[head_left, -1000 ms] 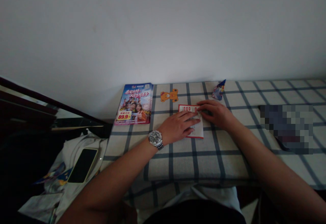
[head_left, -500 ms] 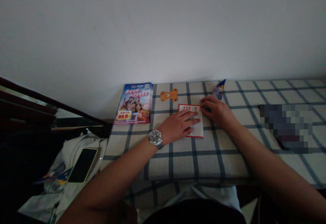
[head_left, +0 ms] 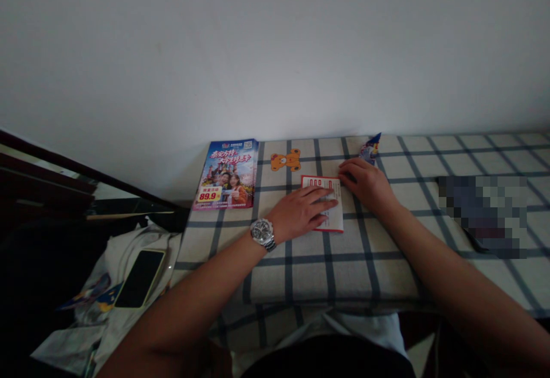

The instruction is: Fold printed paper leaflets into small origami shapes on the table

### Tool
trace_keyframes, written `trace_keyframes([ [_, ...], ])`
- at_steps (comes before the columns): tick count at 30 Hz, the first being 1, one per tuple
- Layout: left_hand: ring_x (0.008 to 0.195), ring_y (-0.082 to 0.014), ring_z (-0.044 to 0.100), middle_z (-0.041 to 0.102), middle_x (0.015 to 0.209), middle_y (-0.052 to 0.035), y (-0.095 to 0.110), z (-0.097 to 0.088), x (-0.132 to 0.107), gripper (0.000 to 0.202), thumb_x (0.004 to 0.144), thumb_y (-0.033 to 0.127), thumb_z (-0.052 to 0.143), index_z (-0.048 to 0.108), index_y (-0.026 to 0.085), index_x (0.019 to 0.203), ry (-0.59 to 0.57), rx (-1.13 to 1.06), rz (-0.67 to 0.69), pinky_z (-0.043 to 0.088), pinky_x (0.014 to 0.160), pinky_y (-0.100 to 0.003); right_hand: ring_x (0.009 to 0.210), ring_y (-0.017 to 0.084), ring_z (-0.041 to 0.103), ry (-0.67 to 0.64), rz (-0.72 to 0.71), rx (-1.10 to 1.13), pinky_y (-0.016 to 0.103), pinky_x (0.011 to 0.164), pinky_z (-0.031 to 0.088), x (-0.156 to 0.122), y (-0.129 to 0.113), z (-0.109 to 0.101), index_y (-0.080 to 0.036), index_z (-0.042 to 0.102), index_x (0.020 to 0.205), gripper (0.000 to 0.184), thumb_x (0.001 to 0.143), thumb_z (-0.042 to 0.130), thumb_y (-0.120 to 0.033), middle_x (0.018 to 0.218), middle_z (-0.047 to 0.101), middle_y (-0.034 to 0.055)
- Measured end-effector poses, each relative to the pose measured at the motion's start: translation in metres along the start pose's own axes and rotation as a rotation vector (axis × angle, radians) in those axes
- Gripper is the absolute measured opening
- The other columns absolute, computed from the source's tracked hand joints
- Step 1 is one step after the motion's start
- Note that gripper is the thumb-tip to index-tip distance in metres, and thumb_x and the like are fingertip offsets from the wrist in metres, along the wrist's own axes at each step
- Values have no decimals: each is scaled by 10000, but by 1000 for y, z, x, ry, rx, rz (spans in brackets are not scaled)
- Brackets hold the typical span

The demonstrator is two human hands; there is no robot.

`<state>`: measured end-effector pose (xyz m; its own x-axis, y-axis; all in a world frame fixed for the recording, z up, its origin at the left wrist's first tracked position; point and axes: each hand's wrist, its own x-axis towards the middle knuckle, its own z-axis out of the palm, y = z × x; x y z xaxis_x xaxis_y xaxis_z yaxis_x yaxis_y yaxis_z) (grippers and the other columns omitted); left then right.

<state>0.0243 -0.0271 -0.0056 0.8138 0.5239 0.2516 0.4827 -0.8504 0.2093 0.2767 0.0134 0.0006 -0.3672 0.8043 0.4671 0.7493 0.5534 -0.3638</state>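
Note:
A small folded leaflet [head_left: 337, 220], white with red borders and print, lies on the checked tablecloth [head_left: 301, 275]. Across it rests my left hand [head_left: 301, 211], flat with fingers spread, a metal watch on the wrist. My right hand [head_left: 364, 183] is at the leaflet's upper right corner, fingers bent and drawn together, the tips on its edge. Just beyond that hand stands a folded blue printed paper [head_left: 370, 148], its lower part hidden by the hand.
A stack of blue and pink flyers [head_left: 227, 174] lies at the left. A bear figure [head_left: 286, 160] is beside it. At the right lies a dark pixelated object [head_left: 476, 217]. A phone [head_left: 140, 278] rests on a pale bag lower left. A wall [head_left: 275, 51] rises behind.
My right hand has shifted slightly along the leaflet's right edge, its fingertips a little farther from me. My left hand and the leaflet have stayed in place.

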Motion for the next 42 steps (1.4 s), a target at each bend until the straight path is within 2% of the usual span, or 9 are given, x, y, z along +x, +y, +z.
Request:
trace_keyframes([
  [9,1445,-247,475,517,1565,-81,-1,1,-1,443,1064,358,546,545,247,1493,17,-8,14,418,1231,-461,1034,287,714,-50,-53,107,470,900,598,-9,7,-6,-230,717,978,68,948,655,-232,1168,706,109],
  [16,1451,-261,468,511,1569,-79,-2,1,-1,440,1063,364,545,554,248,1487,12,-11,9,421,1231,-462,1106,296,699,-139,-88,129,466,936,604,-13,4,-10,-238,721,928,46,911,688,-212,1240,666,113],
  [23,1457,-254,461,510,1573,-79,-1,0,0,443,1055,343,565,554,245,1487,7,-21,4,407,1242,-461,1054,282,708,-90,-54,25,445,893,608,-10,2,-6,-223,714,942,75,951,641,-211,1200,680,109],
  [42,1449,-254,470,516,1566,-85,-2,0,1,438,1059,351,554,562,244,1484,0,-25,-4,408,1240,-461,936,275,713,-9,1,18,428,812,593,-1,-2,-3,-207,703,964,94,961,613,-182,1052,726,105],
])
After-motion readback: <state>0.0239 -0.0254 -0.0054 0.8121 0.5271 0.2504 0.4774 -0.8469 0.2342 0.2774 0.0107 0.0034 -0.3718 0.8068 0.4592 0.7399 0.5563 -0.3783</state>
